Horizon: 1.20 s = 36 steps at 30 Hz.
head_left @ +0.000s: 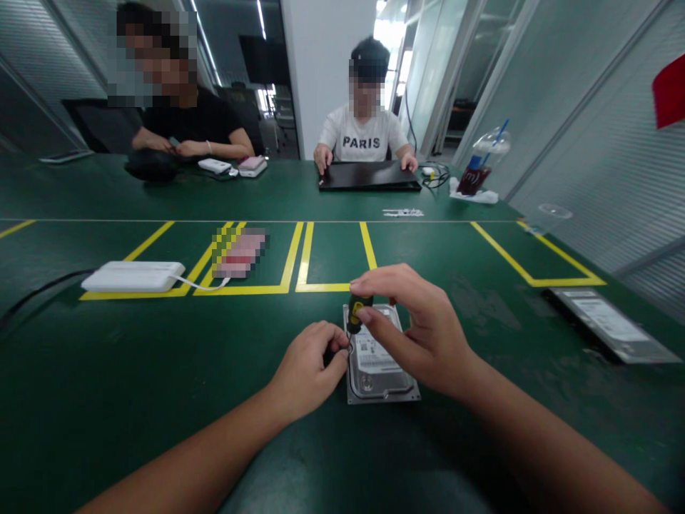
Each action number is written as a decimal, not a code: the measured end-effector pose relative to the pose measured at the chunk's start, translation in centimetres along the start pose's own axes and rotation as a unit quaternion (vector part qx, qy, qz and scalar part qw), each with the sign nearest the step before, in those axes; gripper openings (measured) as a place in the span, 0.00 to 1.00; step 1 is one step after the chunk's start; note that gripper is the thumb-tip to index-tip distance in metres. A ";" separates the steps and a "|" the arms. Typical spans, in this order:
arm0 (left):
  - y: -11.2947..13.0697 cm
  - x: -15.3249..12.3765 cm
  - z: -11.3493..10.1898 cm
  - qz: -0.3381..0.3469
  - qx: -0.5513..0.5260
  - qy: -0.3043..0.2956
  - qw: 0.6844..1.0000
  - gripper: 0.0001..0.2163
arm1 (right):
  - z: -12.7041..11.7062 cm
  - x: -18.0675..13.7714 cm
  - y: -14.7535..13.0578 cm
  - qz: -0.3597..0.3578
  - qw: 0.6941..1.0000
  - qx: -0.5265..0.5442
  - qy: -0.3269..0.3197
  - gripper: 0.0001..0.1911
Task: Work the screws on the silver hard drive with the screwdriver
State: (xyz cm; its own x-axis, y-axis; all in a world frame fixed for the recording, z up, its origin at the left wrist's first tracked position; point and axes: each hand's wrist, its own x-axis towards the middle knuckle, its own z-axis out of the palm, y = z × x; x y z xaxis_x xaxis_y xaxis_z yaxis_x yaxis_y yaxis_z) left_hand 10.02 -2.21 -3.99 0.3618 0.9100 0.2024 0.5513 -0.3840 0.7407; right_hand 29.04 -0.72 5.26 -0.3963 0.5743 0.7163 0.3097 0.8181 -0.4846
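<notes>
A silver hard drive (379, 385) with a white label lies flat on the green table in front of me. My right hand (422, 328) grips a short screwdriver (354, 314) with a black and yellow handle, held upright over the drive's left side. The screwdriver's thin shaft points down at the drive's left edge; its tip is too small to make out. My left hand (313, 368) is closed, thumb and curled fingers against that same left edge, close beside the shaft. Part of the drive is hidden behind my right hand.
A second drive-like metal unit (610, 325) lies at the right. On the left are a white power strip (133, 276) and a blurred pink phone (240, 255) on a cable. Two people sit opposite, one holding a black laptop-like panel (369, 175). A drink cup (476, 168) stands far right.
</notes>
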 end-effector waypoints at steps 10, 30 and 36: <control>0.0 -0.1 0.0 0.003 0.006 0.004 1.000 0.03 | -0.1 0.0 -0.2 0.005 1.000 -0.003 -0.003 0.12; 0.2 -0.1 -0.1 0.001 0.010 0.008 1.000 0.03 | 0.1 0.0 -0.4 0.040 0.998 -0.051 0.022 0.08; 0.2 0.0 0.0 0.003 0.003 0.006 1.000 0.04 | 0.2 -0.1 -0.6 0.032 0.999 -0.027 0.031 0.10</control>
State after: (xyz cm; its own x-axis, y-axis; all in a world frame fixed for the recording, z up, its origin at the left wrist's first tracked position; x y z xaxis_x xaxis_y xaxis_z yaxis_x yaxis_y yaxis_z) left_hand 10.09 -2.32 -3.81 0.3566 0.9092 0.2147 0.5542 -0.3909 0.7349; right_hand 28.70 -1.26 5.35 -0.3205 0.6212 0.7151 0.3799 0.7758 -0.5037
